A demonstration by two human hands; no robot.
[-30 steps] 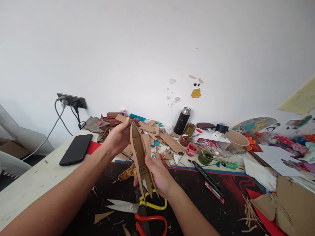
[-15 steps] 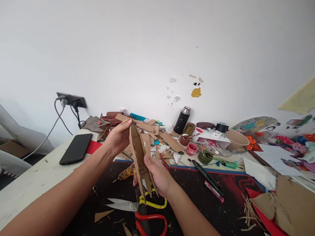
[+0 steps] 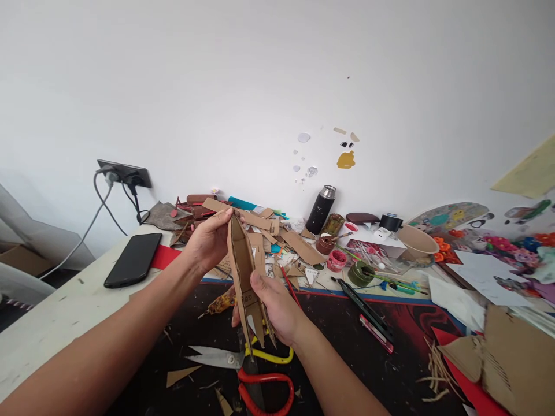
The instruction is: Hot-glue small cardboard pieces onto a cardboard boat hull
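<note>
Between my hands is a long folded cardboard piece [image 3: 243, 260], boat-like in shape, with a pointed top and split strips at its lower end. My left hand [image 3: 211, 238] pinches the pointed top. Lower down, my right hand [image 3: 277, 306] grips the side wall, its thumb on the near face and some fingers hidden behind. Beneath the cardboard, scissors [image 3: 221, 358] with one yellow and one red handle lie spread on the dark mat [image 3: 347, 375]. A stained tool with a thin metal tip [image 3: 219, 303] rests just behind, partly covered by the cardboard and my hand.
Cardboard scraps [image 3: 303, 248] are heaped along the wall. A black flask [image 3: 321, 209] stands beside paint jars [image 3: 361, 274]. A phone [image 3: 133, 260] lies at left. Right of my hands are a dark cutter [image 3: 366, 309], a pink-handled tool [image 3: 376, 334] and larger cardboard [image 3: 518, 358].
My right hand and the cardboard's lower end have shifted slightly left and up. Both hands keep their hold. The view has tilted a little.
</note>
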